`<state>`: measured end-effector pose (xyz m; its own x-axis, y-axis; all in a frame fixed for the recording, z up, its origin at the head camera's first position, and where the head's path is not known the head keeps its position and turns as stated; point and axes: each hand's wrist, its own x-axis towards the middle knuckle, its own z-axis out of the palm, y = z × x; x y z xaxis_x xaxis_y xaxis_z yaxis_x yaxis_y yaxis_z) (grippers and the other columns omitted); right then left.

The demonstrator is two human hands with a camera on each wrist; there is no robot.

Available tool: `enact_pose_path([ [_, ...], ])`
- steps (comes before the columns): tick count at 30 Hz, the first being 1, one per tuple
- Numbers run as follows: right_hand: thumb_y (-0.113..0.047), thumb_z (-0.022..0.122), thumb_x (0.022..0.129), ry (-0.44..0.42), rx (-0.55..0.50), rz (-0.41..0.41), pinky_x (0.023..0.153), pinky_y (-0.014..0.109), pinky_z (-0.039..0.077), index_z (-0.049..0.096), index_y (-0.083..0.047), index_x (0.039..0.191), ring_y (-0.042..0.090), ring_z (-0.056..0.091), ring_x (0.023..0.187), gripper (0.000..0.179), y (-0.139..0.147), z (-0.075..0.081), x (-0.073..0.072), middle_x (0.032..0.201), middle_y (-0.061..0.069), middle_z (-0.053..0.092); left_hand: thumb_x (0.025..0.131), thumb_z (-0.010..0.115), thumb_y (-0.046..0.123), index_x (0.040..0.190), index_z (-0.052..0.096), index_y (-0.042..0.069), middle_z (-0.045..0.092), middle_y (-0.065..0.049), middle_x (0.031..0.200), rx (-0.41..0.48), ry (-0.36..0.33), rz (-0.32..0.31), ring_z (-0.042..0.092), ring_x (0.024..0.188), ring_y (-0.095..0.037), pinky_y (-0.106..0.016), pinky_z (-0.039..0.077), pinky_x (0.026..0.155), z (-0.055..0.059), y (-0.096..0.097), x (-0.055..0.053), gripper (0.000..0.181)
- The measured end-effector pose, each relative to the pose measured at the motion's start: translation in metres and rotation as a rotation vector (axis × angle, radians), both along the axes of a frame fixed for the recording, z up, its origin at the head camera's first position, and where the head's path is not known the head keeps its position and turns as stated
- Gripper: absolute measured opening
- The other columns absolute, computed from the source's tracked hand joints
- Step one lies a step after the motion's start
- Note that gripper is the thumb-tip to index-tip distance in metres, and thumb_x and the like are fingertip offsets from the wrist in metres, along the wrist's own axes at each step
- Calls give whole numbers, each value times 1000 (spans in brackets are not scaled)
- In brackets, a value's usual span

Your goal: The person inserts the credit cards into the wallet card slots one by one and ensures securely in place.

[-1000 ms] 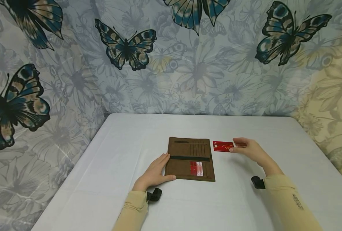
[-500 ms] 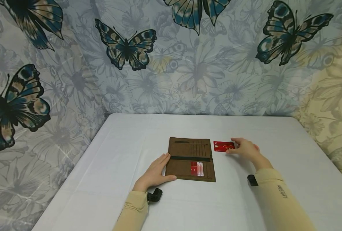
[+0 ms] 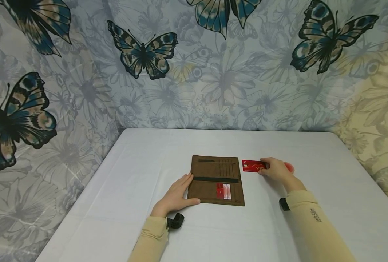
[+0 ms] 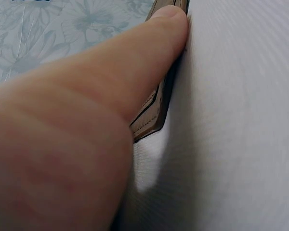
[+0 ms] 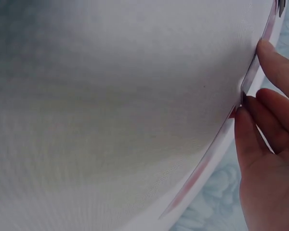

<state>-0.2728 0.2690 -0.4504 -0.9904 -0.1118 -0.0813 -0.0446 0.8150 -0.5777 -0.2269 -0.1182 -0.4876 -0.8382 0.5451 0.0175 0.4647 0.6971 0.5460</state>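
An opened brown wallet (image 3: 204, 191) lies flat on the white table. My left hand (image 3: 172, 196) rests along its left side, fingers straight, with the thumb at the near lower corner. In the left wrist view the thumb (image 4: 135, 53) lies against the wallet's edge. Right of the wallet lies a red card (image 3: 252, 166) with light lettering. My right hand (image 3: 278, 173) is over the card's right part, thumb and fingers at its two long sides, pinching it. A second red flat piece (image 3: 289, 167) shows past that hand, mostly hidden.
Red and pink-white strips (image 3: 223, 191) show in the wallet's lower half, with several narrow slots in the upper half. A white cloth covers the table (image 3: 148, 153). Behind it hangs a butterfly-patterned backdrop (image 3: 226, 83).
My right hand has shifted left over the red card; its fingers spread, then drew in at the card's sides. The second red piece has come into view. The left hand and wallet stay put.
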Motion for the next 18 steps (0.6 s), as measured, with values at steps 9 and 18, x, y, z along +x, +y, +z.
enact_pose_path([
  [9, -6, 70, 80, 28, 23, 15, 97, 59, 28, 44, 18, 124, 50, 36, 116, 56, -2, -2, -2, 124, 37, 43, 81, 60, 58, 148, 21, 8, 16, -5, 153, -4, 0, -1, 11, 139, -21, -45, 16, 109, -2, 0, -1, 92],
  [18, -7, 72, 78, 40, 39, 32, 93, 59, 30, 48, 18, 120, 49, 40, 109, 54, -4, -1, -4, 117, 36, 48, 81, 61, 58, 148, 21, 8, 16, -4, 153, -9, -1, 5, 11, 139, -20, -44, 15, 109, -1, 0, -1, 92],
])
